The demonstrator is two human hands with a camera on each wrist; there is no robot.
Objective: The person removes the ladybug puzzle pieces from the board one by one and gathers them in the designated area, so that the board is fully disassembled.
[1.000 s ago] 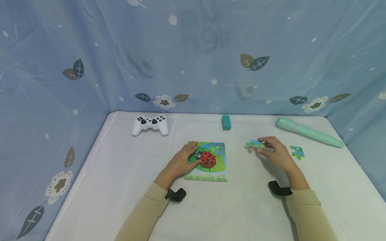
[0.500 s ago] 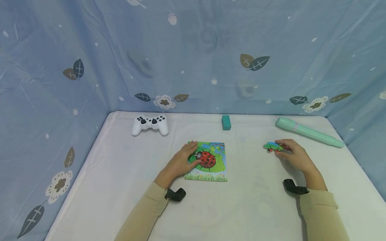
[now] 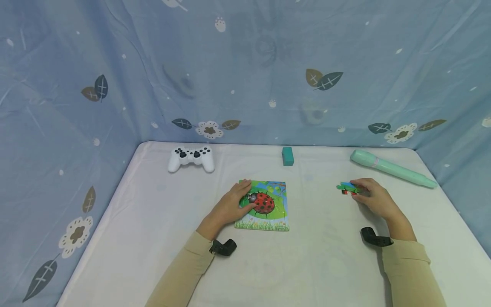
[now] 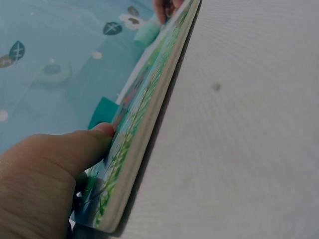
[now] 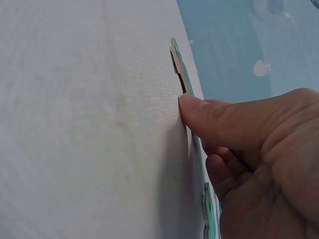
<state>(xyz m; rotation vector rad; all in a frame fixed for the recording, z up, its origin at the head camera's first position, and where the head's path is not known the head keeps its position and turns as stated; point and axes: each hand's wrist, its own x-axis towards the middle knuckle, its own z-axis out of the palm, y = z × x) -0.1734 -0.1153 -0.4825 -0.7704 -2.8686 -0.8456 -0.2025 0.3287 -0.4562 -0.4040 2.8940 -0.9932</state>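
A square ladybug jigsaw puzzle (image 3: 268,209) lies flat on the white table. My left hand (image 3: 226,207) rests on its left side, thumb reaching towards the ladybug; the left wrist view has the thumb (image 4: 94,144) on the printed face. Well to the right, my right hand (image 3: 377,200) pinches a green, blue and red puzzle piece (image 3: 347,187) between thumb and fingers, at or just over the tabletop. A second puzzle piece (image 5: 207,211) shows beneath the hand in the right wrist view; in the head view the right hand hides it.
At the back left sits a white game controller (image 3: 191,159). A small teal block (image 3: 287,156) stands behind the puzzle. One long mint-green stick-shaped thing (image 3: 393,168) lies at the back right. Blue patterned cloth (image 3: 245,85) hangs along the table's far edge.
My right hand has moved right with the pinched piece, covering the second piece from the head view, and has then almost stopped. My left hand has stayed on the puzzle.
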